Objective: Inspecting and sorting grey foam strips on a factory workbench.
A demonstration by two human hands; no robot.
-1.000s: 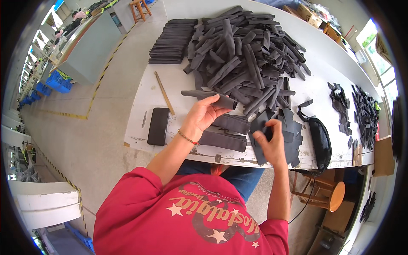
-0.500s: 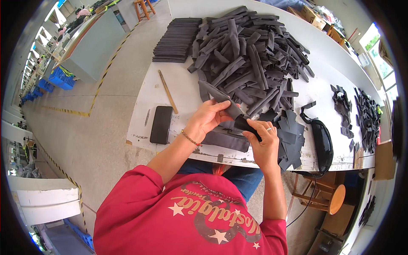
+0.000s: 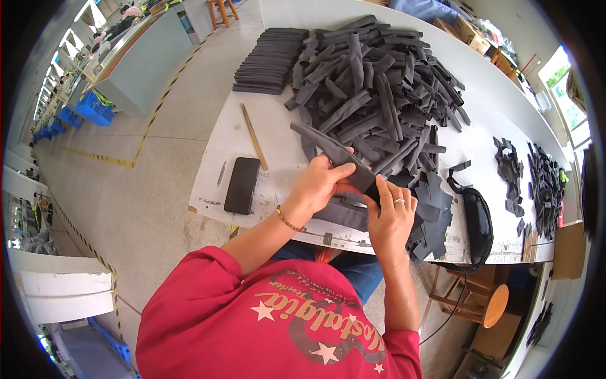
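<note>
Both hands closed on one dark strip (image 3: 334, 153) at the table's near edge, left hand (image 3: 317, 185) pinching its middle, right hand (image 3: 392, 215) gripping its near end, big strip pile (image 3: 379, 88) just beyond, phone (image 3: 242, 185) left of the grip

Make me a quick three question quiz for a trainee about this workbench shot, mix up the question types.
1. True or false: both hands grip the same long dark fabric strip.
2. Multiple choice: what lies flat on the white table just left of the left hand? A) a black phone B) scissors C) a tape roll
3. Fill in: the right hand wears a ___ on one finger.

Key
1. True: the left hand pinches the strip from above, and the right hand holds its near end.
2. A: the black phone lies beside a thin wooden stick.
3. Ring.
</note>
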